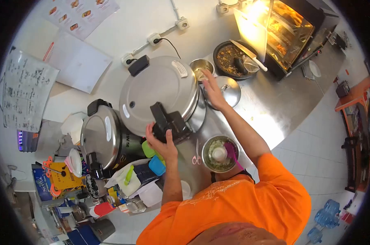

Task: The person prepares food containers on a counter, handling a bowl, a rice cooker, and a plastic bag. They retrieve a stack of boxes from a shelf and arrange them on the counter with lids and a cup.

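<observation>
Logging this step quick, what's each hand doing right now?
Left hand: closed on the black handle of the big cooker lid.
Right hand: open, fingers spread, at the small steel lid.

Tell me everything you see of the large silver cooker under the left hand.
The large round silver metal cooker stands on the steel counter, beside a smaller lidded cooker. Its shiny domed lid carries a white label, a black block at the far edge and a black front handle, which the left hand grips.
</observation>
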Motion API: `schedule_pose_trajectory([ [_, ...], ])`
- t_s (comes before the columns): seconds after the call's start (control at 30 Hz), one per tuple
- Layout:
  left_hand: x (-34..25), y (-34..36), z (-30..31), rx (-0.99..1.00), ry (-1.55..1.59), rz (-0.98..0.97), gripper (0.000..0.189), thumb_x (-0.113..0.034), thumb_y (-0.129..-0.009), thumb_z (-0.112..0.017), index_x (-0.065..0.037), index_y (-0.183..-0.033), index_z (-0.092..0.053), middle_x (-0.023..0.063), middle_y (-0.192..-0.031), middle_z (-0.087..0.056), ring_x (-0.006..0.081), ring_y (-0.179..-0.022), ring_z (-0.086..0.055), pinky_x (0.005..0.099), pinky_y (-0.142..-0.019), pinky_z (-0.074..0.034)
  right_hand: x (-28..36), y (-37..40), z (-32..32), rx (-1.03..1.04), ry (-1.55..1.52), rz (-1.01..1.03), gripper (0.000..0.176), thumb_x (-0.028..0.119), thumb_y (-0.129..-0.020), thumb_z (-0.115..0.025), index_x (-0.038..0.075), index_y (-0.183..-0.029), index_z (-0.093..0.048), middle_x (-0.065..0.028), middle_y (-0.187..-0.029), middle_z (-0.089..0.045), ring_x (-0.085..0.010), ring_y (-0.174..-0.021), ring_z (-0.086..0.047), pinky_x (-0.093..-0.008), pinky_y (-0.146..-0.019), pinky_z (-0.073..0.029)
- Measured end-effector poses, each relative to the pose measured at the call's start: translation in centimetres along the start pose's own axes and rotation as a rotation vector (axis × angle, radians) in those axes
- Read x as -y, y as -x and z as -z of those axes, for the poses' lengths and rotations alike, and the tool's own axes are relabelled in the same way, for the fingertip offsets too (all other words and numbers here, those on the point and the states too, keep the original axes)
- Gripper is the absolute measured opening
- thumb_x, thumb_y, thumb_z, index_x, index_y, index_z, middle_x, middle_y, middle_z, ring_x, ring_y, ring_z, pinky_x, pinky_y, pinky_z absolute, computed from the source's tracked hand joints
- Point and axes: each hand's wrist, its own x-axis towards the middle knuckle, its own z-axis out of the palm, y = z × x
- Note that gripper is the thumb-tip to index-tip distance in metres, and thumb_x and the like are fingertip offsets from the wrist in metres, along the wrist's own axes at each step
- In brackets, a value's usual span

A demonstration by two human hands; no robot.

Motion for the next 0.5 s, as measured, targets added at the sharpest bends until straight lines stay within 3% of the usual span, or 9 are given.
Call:
schedule_pose_trajectory([
  [0.03,0.5,-0.1,-0.2,-0.023,-0.083,-0.052,0.079,-0.031,-0.082,-0.073,0.005,-0.140,-0.034,0.0176,-0.133,-0.051,0.0314,-0.124,-0.047,0.0445,-0.110,-0.024,0.0,-1.7,-1.6,0.035,-0.084,-0.008,0.054,0.036,-0.099,-0.049,0.008,-0.145,-0.041,-0.0189,-0.152,-0.034,-0.0305,-0.142,-0.029,-0.0381,-0.116,-0.020],
  [0.13,0.7,-0.1,-0.4,-0.065,-0.079,-0.069,0.087,-0.037,-0.080,-0.073,0.005,-0.143,-0.030,0.0195,-0.137,-0.047,0.0329,-0.121,-0.051,0.0447,-0.110,-0.023,-0.6,-5.3,-4.5,0.098,-0.314,-0.018,0.056,0.031,-0.099,-0.049,0.004,-0.147,-0.037,-0.0171,-0.152,-0.035,-0.0261,-0.143,-0.028,-0.0354,-0.116,-0.018],
  [0.2,0.8,-0.7,0.0,-0.089,-0.148,-0.106,0.092,-0.047,-0.080,-0.071,0.004,-0.144,-0.029,0.0195,-0.134,-0.049,0.0321,-0.115,-0.055,0.0431,-0.102,-0.036,-1.5,-4.7,-5.0,0.103,-0.416,-0.026,0.056,0.026,-0.099,-0.046,0.002,-0.148,-0.034,-0.0166,-0.153,-0.034,-0.0242,-0.144,-0.024,-0.0343,-0.117,-0.016],
  [0.27,1.2,-0.8,0.9,-0.079,-0.105,-0.078,0.089,-0.049,-0.082,-0.070,0.001,-0.145,-0.031,0.0178,-0.133,-0.049,0.0286,-0.112,-0.056,0.0395,-0.095,-0.045,-0.1,-3.8,-5.1,0.108,-0.301,-0.035,0.058,0.020,-0.097,-0.045,0.000,-0.149,-0.030,-0.0166,-0.154,-0.032,-0.0247,-0.145,-0.023,-0.0348,-0.117,-0.015],
  [0.4,3.4,-2.1,3.2,-0.091,0.042,-0.010,0.095,-0.059,-0.079,-0.071,0.001,-0.143,-0.035,0.0138,-0.116,-0.059,0.0244,-0.112,-0.055,0.0371,-0.095,-0.046,-0.8,-3.4,-7.7,0.079,-0.233,0.015,0.064,0.016,-0.093,-0.050,0.003,-0.151,-0.027,-0.0185,-0.156,-0.026,-0.0288,-0.146,-0.022,-0.0370,-0.118,-0.015],
  [0.43,3.1,-2.3,3.6,-0.102,-0.002,0.033,0.105,-0.066,-0.076,-0.070,0.004,-0.143,-0.030,0.0103,-0.099,-0.058,0.0225,-0.104,-0.057,0.0383,-0.091,-0.047,-1.0,-3.1,-8.4,0.067,-0.216,0.017,0.064,0.017,-0.092,-0.053,0.004,-0.150,-0.029,-0.0201,-0.156,-0.025,-0.0313,-0.145,-0.024,-0.0386,-0.117,-0.017],
  [0.5,2.5,-2.9,3.5,-0.119,-0.060,0.028,0.105,-0.066,-0.076,-0.070,0.004,-0.143,-0.030,0.0095,-0.097,-0.058,0.0214,-0.101,-0.057,0.0369,-0.091,-0.046,-0.7,-2.9,-9.2,0.030,-0.132,-0.005,0.066,0.017,-0.089,-0.057,0.006,-0.149,-0.031,-0.0248,-0.157,-0.018,-0.0378,-0.144,-0.023,-0.0414,-0.116,-0.020],
])
